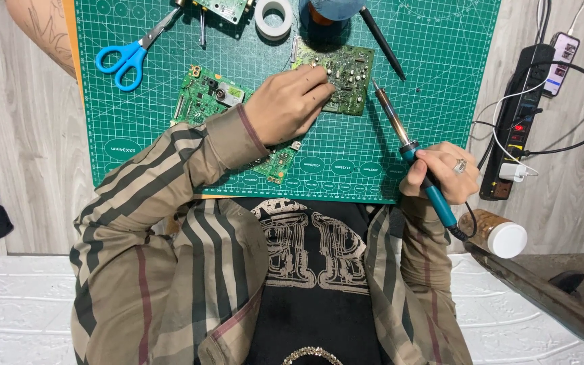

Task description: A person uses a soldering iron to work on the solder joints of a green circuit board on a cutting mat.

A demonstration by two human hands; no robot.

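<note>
As the head camera is looking straight down, you are pressing your left hand (286,103) onto a green circuit board (343,76) lying flat near the top middle of the green cutting mat (434,81). The fingers are curled together, tips bearing on the board's near-left edge rather than clamped around it. Your right hand (439,172) is closed firmly on the blue grip of a soldering iron (410,152), and its metal tip is pointing up-left, sitting just beside the board's right edge; contact cannot be confirmed.

The board is looking thin, stiff and light, studded with small parts, so it is likely fragile on its face and is best taken by the bare edges. The iron is rigid, with a slim metal shaft; judgement says only the blue handle is safe to hold.

Two further green boards are lying on the mat: one (205,96) left of your left hand, another (277,164) partly under your striped sleeve. Blue-handled scissors (130,56) are resting top left, a white tape roll (274,17) top middle, and a black pen-like tool (382,42) beside the board. On the pale wood-grain surface (21,135) to the right, a black power strip (518,122) is carrying plugs, and a brown bottle with a white cap (499,234) is lying on its side.
</note>
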